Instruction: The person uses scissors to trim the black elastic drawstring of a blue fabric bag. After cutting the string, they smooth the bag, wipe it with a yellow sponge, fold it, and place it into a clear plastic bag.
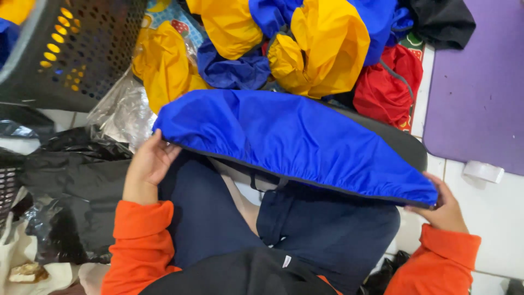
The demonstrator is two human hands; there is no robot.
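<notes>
Left hand (148,163) at 9 o'clock and right hand (443,207) at 4 o'clock each pinch the blue elasticated cover (295,142); keep your pull even so its hem stays taut.

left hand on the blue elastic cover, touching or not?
Touching. The head view shows the left hand gripping the end of the blue cover, fingers curled over its gathered dark edge with no gap.

Both arms in orange sleeves, spread wide, forearms angled fwd. Left hand (148,164): fingers curled in a pinch grip, wrist bent up. Right hand (443,207): fingers closed in a pinch, thumb on top, wrist roughly straight.
</notes>
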